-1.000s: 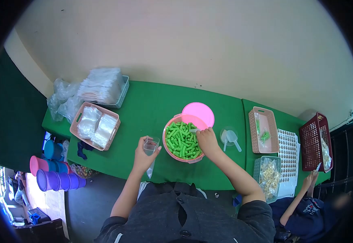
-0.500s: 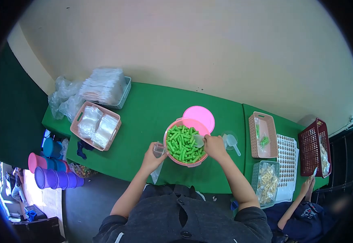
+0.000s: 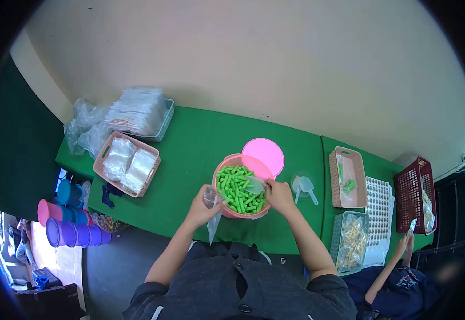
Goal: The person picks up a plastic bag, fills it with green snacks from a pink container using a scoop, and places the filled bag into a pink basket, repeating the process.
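Observation:
A pink tub (image 3: 233,214) full of short green stick-shaped snacks (image 3: 236,194) sits near the table's front edge. At its left side my left hand (image 3: 199,210) grips a clear plastic bag (image 3: 213,226), whose mouth is spread toward the tub and whose lower end hangs by my wrist. My right hand (image 3: 279,196) is closed on a translucent scoop (image 3: 254,185) at the tub's right rim, the blade lying among the green sticks. A pink round lid (image 3: 267,152) lies just behind the tub, overlapping its far rim in this view.
Two translucent scoops (image 3: 305,185) lie right of the tub. Baskets of plastic bags (image 3: 137,165) stand on the left; on the right are a beige basket (image 3: 355,165), a basket of pale snacks (image 3: 352,240), a sticker sheet (image 3: 377,213) and a maroon basket (image 3: 411,197). A co-worker (image 3: 398,282) is at right.
The tub has tipped or shifted slightly left, toward the bag. The scoop has moved left and deeper over the sticks with my right hand. More of the hanging bag shows below my left hand.

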A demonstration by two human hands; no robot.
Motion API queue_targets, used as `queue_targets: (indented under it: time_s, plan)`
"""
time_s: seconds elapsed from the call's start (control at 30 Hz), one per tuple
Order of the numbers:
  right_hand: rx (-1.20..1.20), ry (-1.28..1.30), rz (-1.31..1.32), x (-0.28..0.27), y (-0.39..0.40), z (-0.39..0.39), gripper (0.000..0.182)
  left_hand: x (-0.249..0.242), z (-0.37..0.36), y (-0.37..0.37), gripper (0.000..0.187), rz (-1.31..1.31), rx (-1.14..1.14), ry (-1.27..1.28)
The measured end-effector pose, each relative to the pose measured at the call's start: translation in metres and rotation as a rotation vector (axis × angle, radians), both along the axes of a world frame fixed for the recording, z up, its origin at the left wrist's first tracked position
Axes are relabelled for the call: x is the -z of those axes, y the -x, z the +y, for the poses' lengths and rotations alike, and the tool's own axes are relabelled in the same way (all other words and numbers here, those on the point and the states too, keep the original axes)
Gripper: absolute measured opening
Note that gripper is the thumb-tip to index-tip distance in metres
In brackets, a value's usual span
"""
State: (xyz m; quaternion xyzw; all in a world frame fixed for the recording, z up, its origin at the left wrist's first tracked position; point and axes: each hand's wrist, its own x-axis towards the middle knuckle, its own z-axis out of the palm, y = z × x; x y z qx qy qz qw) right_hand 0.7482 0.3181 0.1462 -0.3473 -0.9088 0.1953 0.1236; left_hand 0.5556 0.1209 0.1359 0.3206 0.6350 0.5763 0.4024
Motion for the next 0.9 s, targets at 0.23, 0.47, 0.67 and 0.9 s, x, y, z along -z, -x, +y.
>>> queue_targets:
  time_s: [0.23,0.47,0.67,0.9]
  plan:
    - [0.041,-0.143,0.064,0.003,0.000,-0.005,0.014,-0.016,0.004,-0.004,0.042,0.145,0.074,0.012]
    - [0.054,-0.190,0.131,0.000,0.007,-0.001,0.013,-0.030,0.000,-0.011,0.057,0.283,0.165,0.011]
    - [0.026,0.003,0.148,0.010,0.012,0.000,0.015,-0.027,-0.004,-0.009,0.064,0.293,0.249,0.115]
    - [-0.080,0.096,0.082,0.006,0.024,0.003,0.020,-0.017,-0.007,-0.004,0.064,0.338,0.222,0.107]
